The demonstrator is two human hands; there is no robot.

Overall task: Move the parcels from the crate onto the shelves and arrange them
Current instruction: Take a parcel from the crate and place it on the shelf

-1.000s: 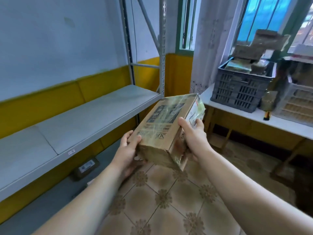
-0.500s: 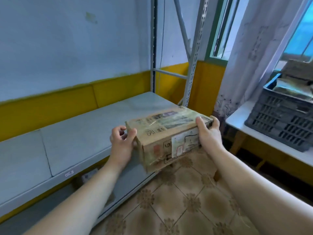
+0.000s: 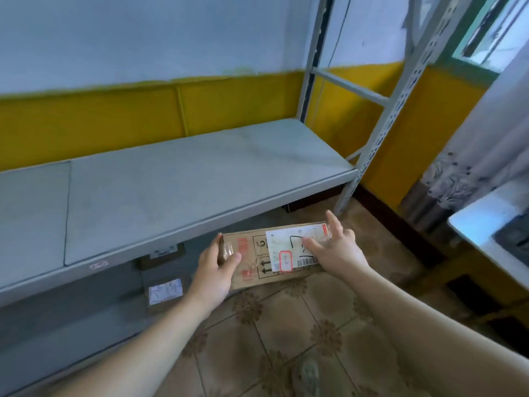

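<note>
Left hand [image 3: 219,272] grips the left end of the parcel [image 3: 257,253], thumb curled over the face turned toward the camera and fingers tucked behind it, so this hand seems to carry most of the weight. Right hand [image 3: 339,249] lies over the other end with its fingers straight and fanned apart, on or just above the white label [image 3: 289,247]. Whether the fingertips press the box cannot be told, but it reads as a steadying touch, not a hold. The parcel hangs in the air, long side roughly level, in front of the rack and below the front edge of the upper shelf [image 3: 200,179], near the mouth of the lower shelf [image 3: 71,325]. It is probably headed in there, and the label faces outward, likely so that it can be read. On that lower shelf, just left of the hands, lie a labelled box [image 3: 165,292] and, behind it, a second box [image 3: 163,255] partly hidden by the shelf edge. A perforated post [image 3: 380,124] closes the rack's right end. Beyond it are a curtain [image 3: 486,133] and the corner of a white table [image 3: 483,222], with tiled floor [image 3: 286,325] underfoot.
</note>
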